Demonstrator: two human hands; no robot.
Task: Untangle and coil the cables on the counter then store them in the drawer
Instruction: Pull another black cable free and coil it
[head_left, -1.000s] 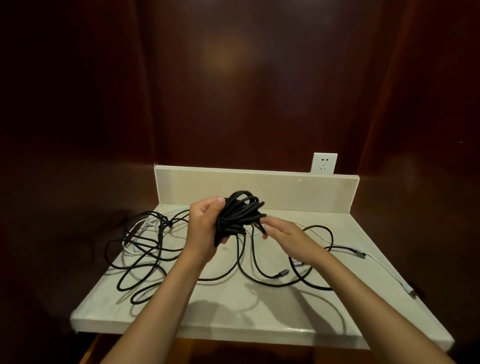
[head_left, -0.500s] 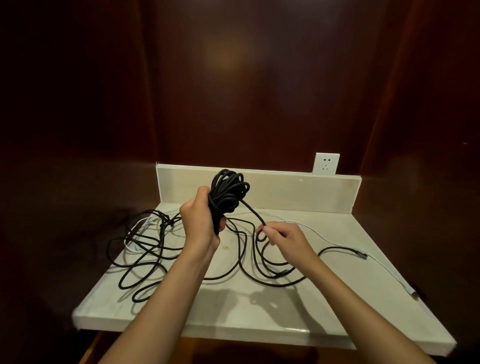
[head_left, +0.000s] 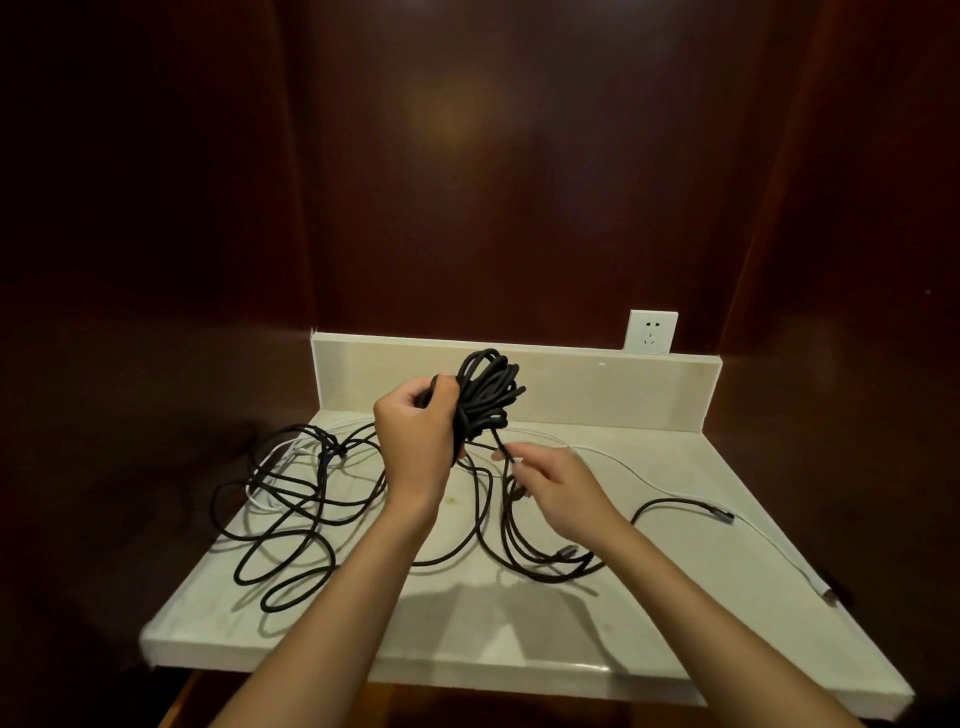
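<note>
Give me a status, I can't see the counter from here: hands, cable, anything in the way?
Left hand grips black coil. Right hand pinches its loose strand. Tangle remains on counter.

A white wall socket (head_left: 651, 331) is mounted on the dark wood panelling (head_left: 467, 182), directly above the right part of the pale upstand (head_left: 623, 395) at the rear. The panelling encloses the alcove at the back and on both sides. A small yellowish stain (head_left: 453, 501) marks the pale surface near its middle.
</note>
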